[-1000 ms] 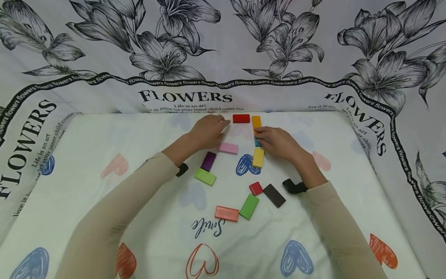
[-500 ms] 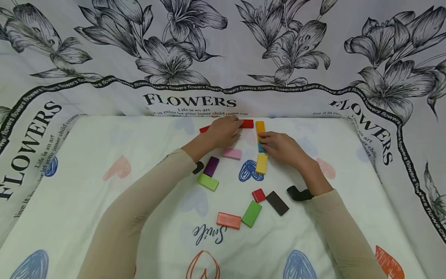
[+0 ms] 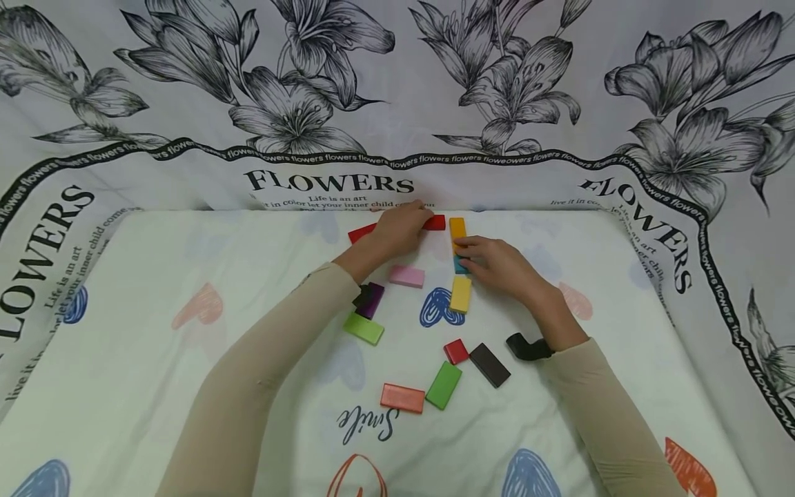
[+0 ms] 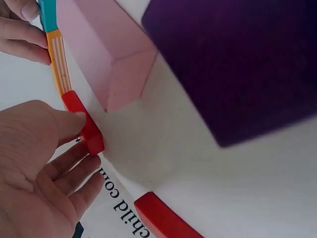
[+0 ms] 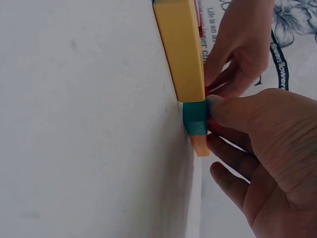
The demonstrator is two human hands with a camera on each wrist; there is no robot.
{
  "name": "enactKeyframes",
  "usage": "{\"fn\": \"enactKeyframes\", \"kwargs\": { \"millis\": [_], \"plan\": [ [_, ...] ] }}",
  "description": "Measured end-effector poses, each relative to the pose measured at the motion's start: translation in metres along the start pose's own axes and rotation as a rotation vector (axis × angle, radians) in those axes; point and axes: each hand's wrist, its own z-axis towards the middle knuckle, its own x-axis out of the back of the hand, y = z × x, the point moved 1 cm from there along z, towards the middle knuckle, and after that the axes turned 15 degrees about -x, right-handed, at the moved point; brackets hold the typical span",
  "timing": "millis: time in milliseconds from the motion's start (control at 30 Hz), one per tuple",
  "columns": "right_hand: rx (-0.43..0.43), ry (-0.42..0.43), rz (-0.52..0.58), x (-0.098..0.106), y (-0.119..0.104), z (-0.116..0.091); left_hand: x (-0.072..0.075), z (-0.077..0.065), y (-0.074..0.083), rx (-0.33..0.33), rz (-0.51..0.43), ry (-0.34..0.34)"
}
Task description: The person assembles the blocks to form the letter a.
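My left hand [image 3: 397, 231] pinches a red block [image 4: 83, 119] at the far edge of the table, thumb on one side and fingers on the other. The end of that block meets an orange block [image 4: 59, 59] in the left wrist view. My right hand [image 3: 503, 266] rests beside the row, its fingertips touching the outer side of the orange block and its thumb at a teal block [image 5: 194, 118]. A yellow block [image 3: 460, 295] continues this row toward me. Another red block [image 3: 361, 233] shows partly behind the left wrist. A pink block [image 3: 406, 276] lies below the left hand.
A purple block [image 3: 373, 301] and a lime block [image 3: 364, 328] lie near my left wrist. Closer to me are a small red block [image 3: 456, 351], a black block [image 3: 490, 365], a green block [image 3: 444, 385] and a coral block [image 3: 402, 398], on a heart-printed cloth [image 3: 248, 400].
My left hand has moved right onto the red block, uncovering another red block behind its wrist. My right hand stays by the orange and teal blocks.
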Motion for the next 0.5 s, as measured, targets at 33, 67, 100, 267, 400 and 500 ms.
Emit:
{"fn": "enactKeyframes", "kwargs": {
  "millis": [33, 67, 100, 267, 400, 500],
  "plan": [
    [-0.001, 0.003, 0.003, -0.0005, 0.0002, 0.0000, -0.0006, 0.0010, 0.0003, 0.008, -0.001, 0.004],
    [-0.003, 0.006, 0.003, -0.0009, 0.0004, -0.0001, -0.0012, 0.0018, 0.0007, 0.014, -0.002, 0.009],
    [-0.004, 0.009, 0.004, -0.0012, 0.0006, -0.0003, -0.0017, 0.0026, 0.0011, 0.021, -0.007, 0.015],
    [-0.013, 0.012, 0.004, -0.0015, 0.0014, -0.0009, -0.0029, 0.0050, 0.0025, 0.052, -0.063, 0.052],
    [-0.012, 0.007, -0.001, -0.0013, 0.0008, -0.0009, -0.0022, 0.0062, 0.0030, 0.063, -0.085, 0.065],
    [-0.005, 0.010, -0.006, -0.0007, -0.0002, -0.0011, -0.0014, 0.0073, 0.0034, 0.060, -0.090, 0.074]
  ]
}}
